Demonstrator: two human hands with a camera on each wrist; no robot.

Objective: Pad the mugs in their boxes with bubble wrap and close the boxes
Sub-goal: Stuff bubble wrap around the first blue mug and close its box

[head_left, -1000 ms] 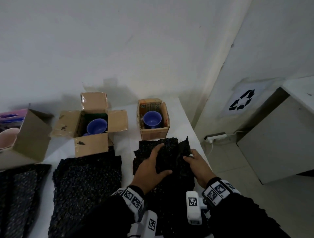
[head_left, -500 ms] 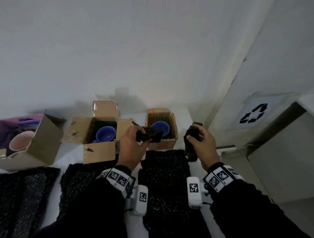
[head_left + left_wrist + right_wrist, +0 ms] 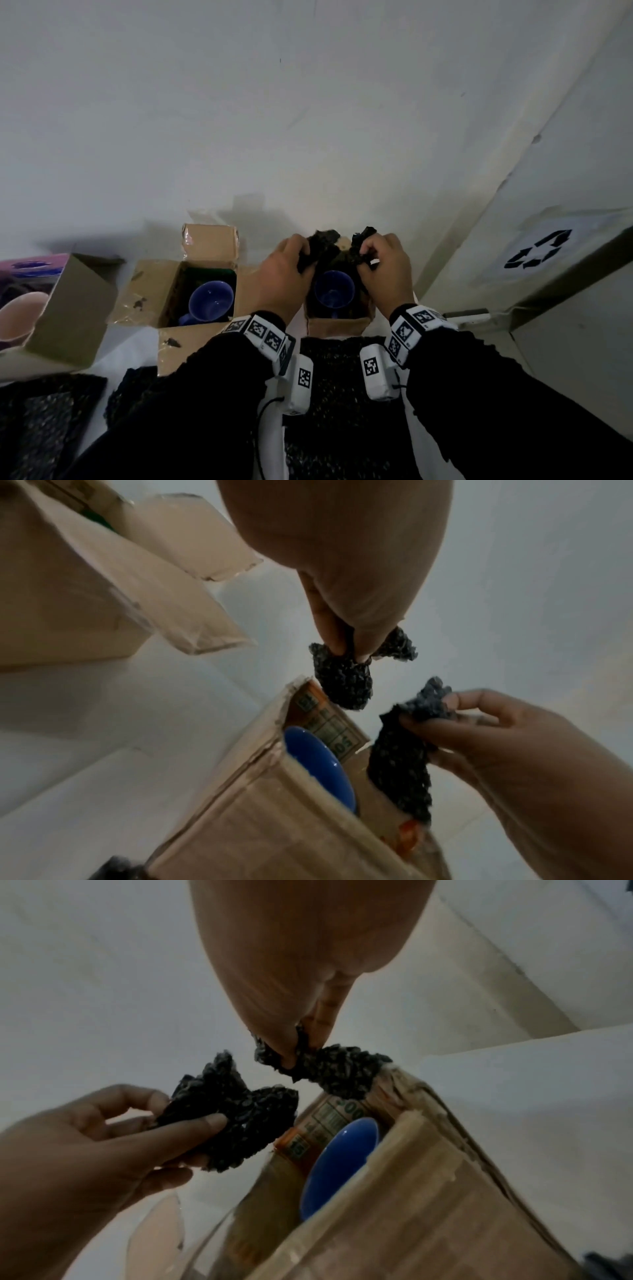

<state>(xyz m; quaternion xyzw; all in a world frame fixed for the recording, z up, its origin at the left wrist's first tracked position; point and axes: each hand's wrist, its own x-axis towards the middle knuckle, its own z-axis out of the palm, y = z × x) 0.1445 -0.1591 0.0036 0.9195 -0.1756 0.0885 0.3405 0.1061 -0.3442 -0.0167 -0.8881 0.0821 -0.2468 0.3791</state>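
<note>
A small open cardboard box (image 3: 337,323) holds a blue mug (image 3: 334,294) standing upright. My left hand (image 3: 301,260) pinches a crumpled piece of black bubble wrap (image 3: 320,245) above the box's far left side. My right hand (image 3: 368,257) pinches a second black piece (image 3: 363,240) at the far right side. The left wrist view shows the left piece (image 3: 342,680) hanging over the rim, and the right piece (image 3: 404,764) reaching down inside the box beside the mug (image 3: 318,761). In the right wrist view, the right piece (image 3: 329,1069) touches the box's corner.
A second box (image 3: 150,294) with its flaps spread holds another blue mug (image 3: 210,301) to the left. Further left, a box (image 3: 75,308) holds a pink mug (image 3: 17,315). Black bubble wrap sheets (image 3: 342,394) lie near me. A wall stands close behind; a recycling sign (image 3: 537,253) is at the right.
Both hands have lifted pieces of black wrap off the stack near me and carried them forward to the right-hand box. They now hold them over its opening.
</note>
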